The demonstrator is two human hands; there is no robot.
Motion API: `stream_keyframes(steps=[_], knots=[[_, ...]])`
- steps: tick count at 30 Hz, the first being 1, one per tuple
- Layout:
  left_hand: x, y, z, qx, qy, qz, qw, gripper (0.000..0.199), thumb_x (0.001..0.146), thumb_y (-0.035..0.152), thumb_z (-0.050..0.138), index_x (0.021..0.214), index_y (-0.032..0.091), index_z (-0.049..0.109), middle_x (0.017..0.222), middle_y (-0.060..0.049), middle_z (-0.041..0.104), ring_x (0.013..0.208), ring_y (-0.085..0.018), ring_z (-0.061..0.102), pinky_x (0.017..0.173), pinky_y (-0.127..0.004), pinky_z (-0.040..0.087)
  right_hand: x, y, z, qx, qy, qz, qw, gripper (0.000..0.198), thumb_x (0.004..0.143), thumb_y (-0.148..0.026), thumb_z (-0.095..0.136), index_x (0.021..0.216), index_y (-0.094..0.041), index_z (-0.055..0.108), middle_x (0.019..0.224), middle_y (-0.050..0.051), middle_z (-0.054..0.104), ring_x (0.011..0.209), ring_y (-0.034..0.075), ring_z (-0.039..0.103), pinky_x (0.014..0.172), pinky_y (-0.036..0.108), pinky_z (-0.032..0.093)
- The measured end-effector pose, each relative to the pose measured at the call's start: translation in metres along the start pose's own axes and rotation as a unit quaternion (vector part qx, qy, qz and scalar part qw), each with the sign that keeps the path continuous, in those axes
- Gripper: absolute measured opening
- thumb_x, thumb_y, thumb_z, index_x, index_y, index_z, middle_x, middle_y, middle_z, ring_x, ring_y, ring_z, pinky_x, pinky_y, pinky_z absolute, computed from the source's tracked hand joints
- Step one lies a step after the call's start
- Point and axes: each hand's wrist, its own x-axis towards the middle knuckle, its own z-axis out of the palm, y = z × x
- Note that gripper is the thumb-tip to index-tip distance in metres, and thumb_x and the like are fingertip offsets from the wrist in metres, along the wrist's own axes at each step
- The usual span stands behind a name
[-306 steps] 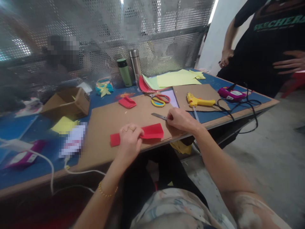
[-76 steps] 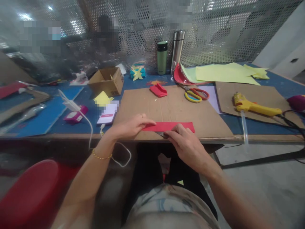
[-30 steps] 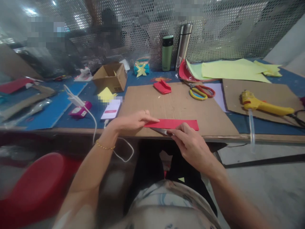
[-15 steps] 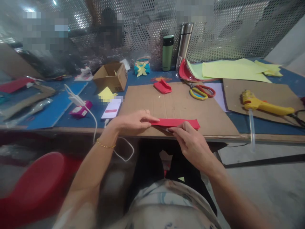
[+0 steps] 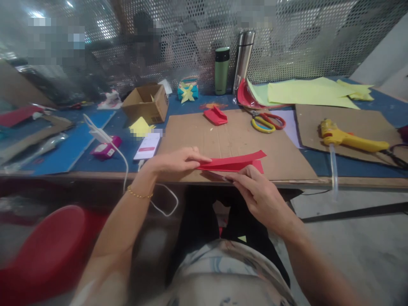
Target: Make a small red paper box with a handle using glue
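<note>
A folded strip of red paper (image 5: 234, 161) lies on the cardboard sheet (image 5: 188, 132) near the table's front edge. Its upper layer stands apart from the lower one at the right end. My left hand (image 5: 183, 160) grips the strip's left end, with the index finger stretched along the top. At the strip's lower right side, my right hand (image 5: 256, 187) is closed in a pinch. A small thin piece with a light tip pokes out of its fingertips, under the paper's near edge; its kind is unclear.
Yellow-and-red-handled scissors (image 5: 267, 122) and a folded red paper piece (image 5: 216, 115) lie farther back. A yellow glue gun (image 5: 350, 138) rests at right on cardboard. At left are a phone (image 5: 147, 146), a white cable (image 5: 126, 163) and a cardboard box (image 5: 145, 104). Two bottles stand behind.
The red strip's upper layer has lifted away from the lower layer at the right end. My right hand still pinches by the near edge; my left hand stays at the left end.
</note>
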Motion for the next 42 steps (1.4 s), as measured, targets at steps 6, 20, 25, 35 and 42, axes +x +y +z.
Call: stream_keyframes(steps=[6, 20, 25, 35, 42], knots=[[0.000, -0.001, 0.002, -0.010, 0.012, 0.015, 1.000, 0.046, 0.104, 0.028, 0.041, 0.138, 0.022, 0.071, 0.102, -0.007, 0.063, 0.097, -0.019, 0.058, 0.095, -0.032, 0.044, 0.003, -0.002, 0.004, -0.051, 0.021, 0.008, 0.998, 0.029, 0.106, -0.017, 0.045, 0.114, -0.016, 0.073, 0.095, 0.010, 0.061, 0.081, 0.020, 0.059, 0.069, 0.032, 0.048], [0.005, -0.021, 0.003, -0.037, 0.017, 0.007, 0.999, 0.049, 0.105, 0.028, 0.037, 0.147, 0.020, 0.061, 0.143, -0.012, 0.063, 0.129, -0.023, 0.056, 0.112, -0.036, 0.039, 0.026, -0.009, 0.036, -0.131, -0.021, -0.021, 0.991, 0.030, 0.104, -0.014, 0.045, 0.101, -0.018, 0.074, 0.091, 0.010, 0.060, 0.073, 0.019, 0.047, 0.064, 0.032, 0.031], [0.008, -0.021, 0.002, -0.011, 0.007, 0.016, 1.000, 0.050, 0.103, 0.025, 0.037, 0.146, 0.021, 0.063, 0.120, -0.010, 0.068, 0.110, -0.021, 0.060, 0.102, -0.034, 0.044, 0.028, -0.011, 0.043, -0.110, -0.018, -0.016, 0.994, 0.031, 0.105, -0.014, 0.044, 0.100, -0.017, 0.074, 0.093, 0.010, 0.060, 0.075, 0.019, 0.045, 0.066, 0.033, 0.029], [0.008, -0.021, 0.007, 0.018, 0.019, 0.019, 0.999, 0.051, 0.102, 0.025, 0.035, 0.144, 0.021, 0.065, 0.099, -0.006, 0.064, 0.091, -0.018, 0.056, 0.092, -0.031, 0.044, 0.015, -0.023, 0.030, 0.004, -0.045, -0.071, 0.996, 0.029, 0.107, -0.015, 0.044, 0.109, -0.016, 0.074, 0.095, 0.010, 0.062, 0.083, 0.020, 0.056, 0.073, 0.034, 0.045], [-0.001, 0.008, 0.012, 0.064, 0.065, -0.093, 0.992, 0.053, 0.100, 0.043, 0.046, 0.146, 0.023, 0.063, 0.105, -0.008, 0.064, 0.094, -0.024, 0.060, 0.090, -0.036, 0.048, 0.017, 0.017, -0.036, -0.028, 0.137, -0.031, 0.990, 0.028, 0.105, -0.018, 0.049, 0.118, -0.020, 0.073, 0.096, 0.009, 0.063, 0.089, 0.021, 0.062, 0.076, 0.033, 0.052]])
